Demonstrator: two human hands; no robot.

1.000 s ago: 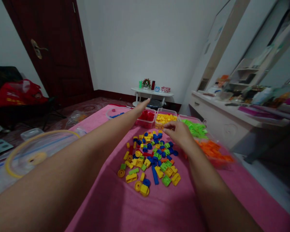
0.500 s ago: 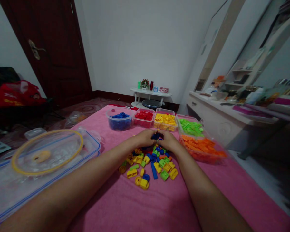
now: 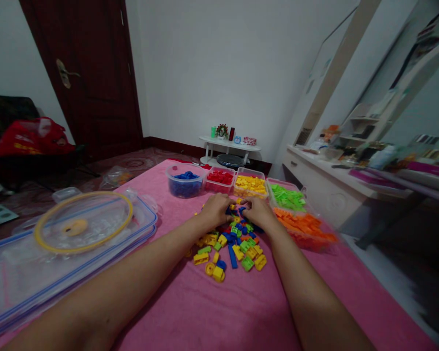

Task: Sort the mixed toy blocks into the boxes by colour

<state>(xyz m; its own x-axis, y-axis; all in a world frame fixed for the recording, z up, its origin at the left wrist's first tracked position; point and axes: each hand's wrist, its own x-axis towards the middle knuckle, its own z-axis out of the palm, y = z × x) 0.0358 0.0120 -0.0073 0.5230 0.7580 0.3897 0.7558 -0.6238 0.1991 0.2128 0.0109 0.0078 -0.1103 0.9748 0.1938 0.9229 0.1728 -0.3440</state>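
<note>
A mixed pile of toy building bricks (image 3: 237, 239) in yellow, green, blue and orange lies on the pink cloth. At its far side my left hand (image 3: 215, 210) is closed, thumb and fingers around a blue brick (image 3: 229, 210). Facing it, my right hand (image 3: 260, 213) pinches another small blue brick (image 3: 242, 211). A narrow gap separates the two sets of fingertips. Both hands hover low over the pile or touch it; which one I cannot tell. My forearms hide part of the pile's sides.
Beyond my hands stand clear tubs of sorted bricks: blue (image 3: 185, 186), red (image 3: 219, 179), yellow (image 3: 250, 183), green (image 3: 287, 196) and orange (image 3: 305, 229). Stacked blue-edged lids (image 3: 7, 292) and a round yellow-rimmed lid (image 3: 82, 248) lie left. A dresser (image 3: 325, 180) stands right.
My hands have drawn slightly apart, and the gap between their fingertips shows more blue bricks. The whole view has shifted a little as my head turned left.
</note>
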